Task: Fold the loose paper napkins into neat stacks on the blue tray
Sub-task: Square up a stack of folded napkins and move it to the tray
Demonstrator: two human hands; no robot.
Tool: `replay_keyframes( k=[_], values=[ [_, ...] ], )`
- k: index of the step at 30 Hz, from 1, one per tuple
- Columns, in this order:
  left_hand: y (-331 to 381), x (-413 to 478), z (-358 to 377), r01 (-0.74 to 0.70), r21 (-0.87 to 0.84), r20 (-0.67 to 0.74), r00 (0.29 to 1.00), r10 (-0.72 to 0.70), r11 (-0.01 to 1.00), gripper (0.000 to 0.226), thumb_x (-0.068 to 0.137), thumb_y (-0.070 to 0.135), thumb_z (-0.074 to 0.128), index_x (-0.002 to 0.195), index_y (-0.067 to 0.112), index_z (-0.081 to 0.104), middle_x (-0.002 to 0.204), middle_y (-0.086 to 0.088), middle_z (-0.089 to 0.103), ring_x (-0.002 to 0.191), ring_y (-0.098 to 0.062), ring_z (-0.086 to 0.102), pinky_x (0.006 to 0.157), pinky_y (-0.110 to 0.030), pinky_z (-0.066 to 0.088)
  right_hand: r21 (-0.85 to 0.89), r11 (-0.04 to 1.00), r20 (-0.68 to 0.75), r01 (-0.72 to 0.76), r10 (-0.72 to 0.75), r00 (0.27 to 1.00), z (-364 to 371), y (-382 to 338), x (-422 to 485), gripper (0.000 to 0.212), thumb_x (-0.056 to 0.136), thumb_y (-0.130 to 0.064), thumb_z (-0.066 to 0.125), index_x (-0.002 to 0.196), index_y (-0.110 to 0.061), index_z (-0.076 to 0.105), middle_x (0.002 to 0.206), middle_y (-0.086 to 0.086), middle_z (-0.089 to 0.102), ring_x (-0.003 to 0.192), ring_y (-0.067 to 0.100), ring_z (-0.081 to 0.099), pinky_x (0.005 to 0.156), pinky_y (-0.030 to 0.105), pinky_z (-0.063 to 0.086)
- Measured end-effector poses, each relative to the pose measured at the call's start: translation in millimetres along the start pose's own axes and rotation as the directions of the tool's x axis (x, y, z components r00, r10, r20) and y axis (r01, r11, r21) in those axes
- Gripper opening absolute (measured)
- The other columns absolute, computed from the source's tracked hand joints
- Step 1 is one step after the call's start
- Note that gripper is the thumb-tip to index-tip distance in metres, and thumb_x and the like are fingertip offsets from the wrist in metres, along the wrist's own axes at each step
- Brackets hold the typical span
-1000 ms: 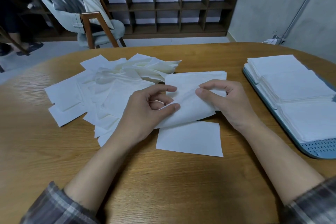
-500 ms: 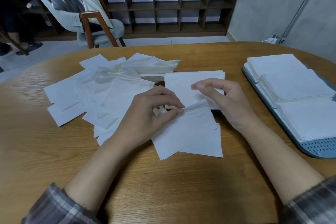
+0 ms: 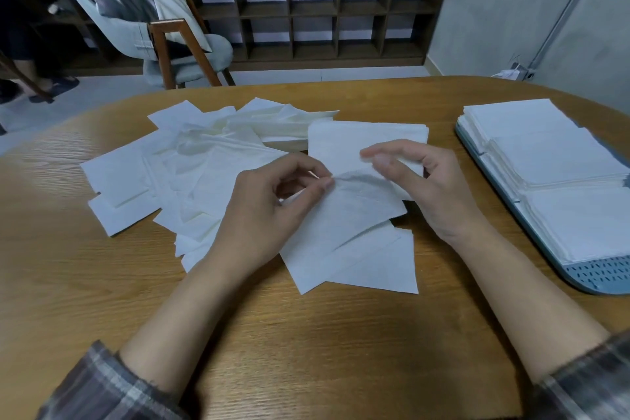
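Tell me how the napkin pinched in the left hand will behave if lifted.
Probably floppy: the napkin wrinkles where the left hand pinches it. Likely very light, since it looks like one thin sheet. It could slide easily on the smooth wooden table.

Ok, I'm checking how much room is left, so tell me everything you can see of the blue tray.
The blue tray looks like pale blue plastic, flat, low-rimmed, with a rounded near corner pierced by small slots. It lies on the wooden table at the person's right, partly cut off by the picture's edge. Three stacks of folded white napkins cover it except the slotted near end. Neither the left hand, pinching a loose napkin, nor the right hand touches it.
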State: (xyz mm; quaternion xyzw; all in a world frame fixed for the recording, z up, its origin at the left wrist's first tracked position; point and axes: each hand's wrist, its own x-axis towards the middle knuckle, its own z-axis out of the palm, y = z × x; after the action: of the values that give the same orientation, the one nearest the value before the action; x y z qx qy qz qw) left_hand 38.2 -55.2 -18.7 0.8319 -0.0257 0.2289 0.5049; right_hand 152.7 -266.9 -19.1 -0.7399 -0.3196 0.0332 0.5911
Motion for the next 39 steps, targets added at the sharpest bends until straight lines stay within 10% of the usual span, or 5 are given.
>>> replay_keyframes(
  k=[15,21,27,34,39],
  values=[
    [2,5,0,0.119,-0.243,-0.097,0.985,-0.146,0.963,0.027,0.092,0.005,0.079,0.114,0.016,0.068,0.112,0.003,0.075,0.090,-0.003,0.072,0.057,-0.015,0.047,0.271,0.946,-0.075,-0.179,0.206,0.976,1,-2,0,0.016,0.098,-0.020,0.072,0.111,-0.012,0.078,0.113,0.006,0.080,0.107,0.029,0.075,0.099,0.050,0.057],
    [-11,6,1,0.158,-0.196,-0.128,0.974,-0.185,0.968,0.015,0.096,0.014,0.076,0.098,0.027,0.085,0.102,0.009,0.081,0.091,-0.052,0.061,0.077,-0.061,0.053,0.323,0.919,0.110,-0.227,0.202,0.973,11,-1,-2,0.038,0.094,-0.020,0.078,0.131,-0.024,0.069,0.122,0.001,0.076,0.113,0.022,0.072,0.090,0.036,0.056],
    [-11,6,2,0.206,-0.179,-0.060,0.974,-0.220,0.962,0.013,0.097,0.023,0.077,0.101,0.032,0.085,0.103,0.010,0.081,0.089,-0.055,0.059,0.080,-0.063,0.053,0.378,0.893,0.166,-0.245,0.195,0.967,13,-3,-1,0.056,0.090,-0.021,0.075,0.141,-0.036,0.059,0.115,0.002,0.072,0.104,0.019,0.071,0.079,0.027,0.057],
    [-12,5,4,0.122,-0.073,-0.068,0.990,-0.127,0.990,0.014,0.098,0.020,0.075,0.104,0.031,0.083,0.105,0.019,0.077,0.079,-0.008,0.062,0.069,-0.021,0.042,0.344,0.911,0.135,-0.228,0.193,0.972,15,-5,-2,0.054,0.100,-0.013,0.068,0.143,-0.043,0.055,0.116,0.001,0.072,0.104,0.019,0.071,0.081,0.030,0.058],
    [-13,4,5,0.085,-0.064,-0.073,0.993,-0.090,0.994,0.015,0.097,0.018,0.076,0.107,0.028,0.082,0.109,0.018,0.076,0.106,-0.009,0.069,0.082,-0.029,0.051,0.340,0.916,0.127,-0.212,0.179,0.976,16,-3,-2,0.057,0.100,-0.015,0.069,0.142,-0.051,0.054,0.138,0.002,0.065,0.122,0.023,0.067,0.095,0.039,0.054]
  ],
)
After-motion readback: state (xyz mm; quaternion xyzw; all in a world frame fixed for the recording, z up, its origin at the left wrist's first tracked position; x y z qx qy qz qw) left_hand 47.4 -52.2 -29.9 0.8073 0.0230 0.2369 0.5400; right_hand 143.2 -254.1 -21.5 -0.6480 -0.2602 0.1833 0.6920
